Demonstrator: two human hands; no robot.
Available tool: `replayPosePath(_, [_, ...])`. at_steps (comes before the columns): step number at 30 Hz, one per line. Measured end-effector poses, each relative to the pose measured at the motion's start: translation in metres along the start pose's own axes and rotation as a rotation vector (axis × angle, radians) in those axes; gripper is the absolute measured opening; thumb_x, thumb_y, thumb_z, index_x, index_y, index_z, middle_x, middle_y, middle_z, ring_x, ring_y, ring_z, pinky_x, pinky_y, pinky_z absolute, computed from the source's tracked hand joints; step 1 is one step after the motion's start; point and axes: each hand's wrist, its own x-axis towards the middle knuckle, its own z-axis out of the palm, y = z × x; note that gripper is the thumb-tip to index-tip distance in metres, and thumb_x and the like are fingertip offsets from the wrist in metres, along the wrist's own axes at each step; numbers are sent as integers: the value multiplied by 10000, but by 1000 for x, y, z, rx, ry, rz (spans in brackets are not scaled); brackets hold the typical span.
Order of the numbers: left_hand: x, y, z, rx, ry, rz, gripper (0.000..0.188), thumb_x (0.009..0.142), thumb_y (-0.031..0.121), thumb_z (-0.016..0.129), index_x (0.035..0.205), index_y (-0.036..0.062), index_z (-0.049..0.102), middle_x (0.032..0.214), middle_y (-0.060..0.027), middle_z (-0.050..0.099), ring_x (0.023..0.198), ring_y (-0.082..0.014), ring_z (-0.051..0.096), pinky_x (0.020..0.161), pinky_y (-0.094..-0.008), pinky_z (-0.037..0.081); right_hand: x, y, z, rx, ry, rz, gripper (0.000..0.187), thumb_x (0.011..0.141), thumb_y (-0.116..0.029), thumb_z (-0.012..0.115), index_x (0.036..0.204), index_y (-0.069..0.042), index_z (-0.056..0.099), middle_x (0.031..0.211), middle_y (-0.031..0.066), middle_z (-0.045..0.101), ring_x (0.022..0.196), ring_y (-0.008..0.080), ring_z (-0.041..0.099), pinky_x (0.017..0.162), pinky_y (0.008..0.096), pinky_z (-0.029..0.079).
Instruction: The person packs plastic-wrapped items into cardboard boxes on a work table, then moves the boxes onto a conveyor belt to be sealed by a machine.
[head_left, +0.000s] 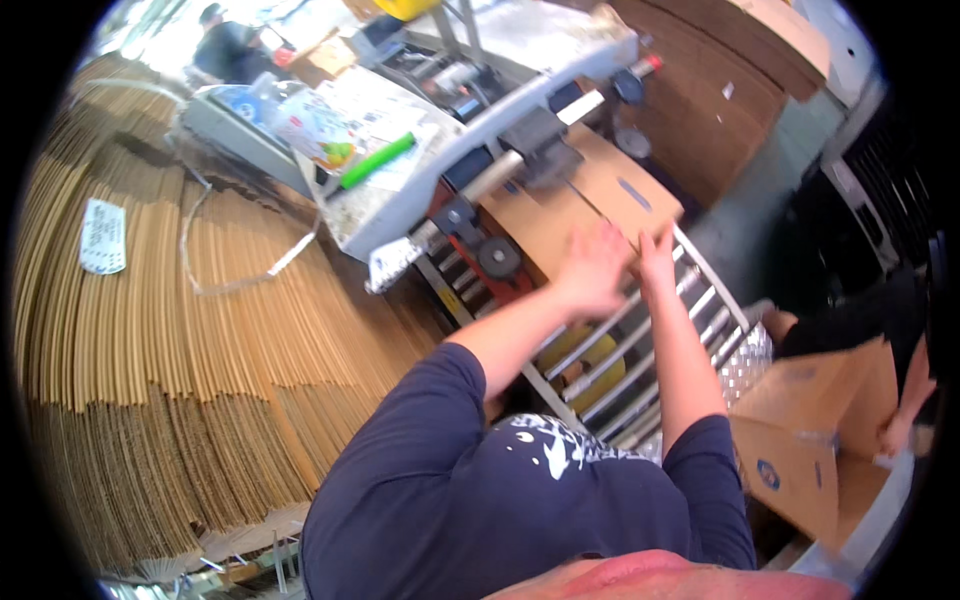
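Box (602, 190): probably stiff, crushable, best held low by both sides; left hand (594, 268) spread, no grip visible; right hand (655, 262), grip unclear.

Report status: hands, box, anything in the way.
Left hand, right hand at near end of box, blurred. Top flaps down. Grey machine part over far side.

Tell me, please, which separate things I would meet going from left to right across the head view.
White label → green stick → closed cardboard box → open cardboard box.
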Motion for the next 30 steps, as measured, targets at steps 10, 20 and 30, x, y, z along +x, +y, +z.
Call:
replayPosePath(10, [-4, -42, 43, 221, 330, -144, 652, 843, 211, 488, 1410, 49, 209, 1472, -194, 161, 1358, -350, 177, 1081, -543, 144, -293, 232, -154, -983, -740, 75, 296, 872, -290, 477, 973, -51, 620, 902, 194, 630, 812, 329, 613, 723, 408, 485])
replayPosePath(20, [-337, 71, 171, -360, -1092, 161, 454, 808, 331, 599, 1182, 76, 565, 1186, -132, 575, 1094, -285, 537, 948, -376, 401, -448, 167, -410, -1148, -534, 655, 355, 748, -257, 599, 1037, -56, 649, 1001, 202, 631, 949, 319, 611, 816, 391, 482])
replayPosePath(30, [-489, 98, -222, -39, 837, -275, 309, 818, 235, 618, 1106, 124, 594, 1003, -116, 617, 909, -278, 604, 773, -374, 489, -502, -321, -286, 5, -499, -1226, 611, 767, -200, 671, 1294, -15, 423, 1226, 128, 518, 1092, 214, 514, 934, 324, 403])
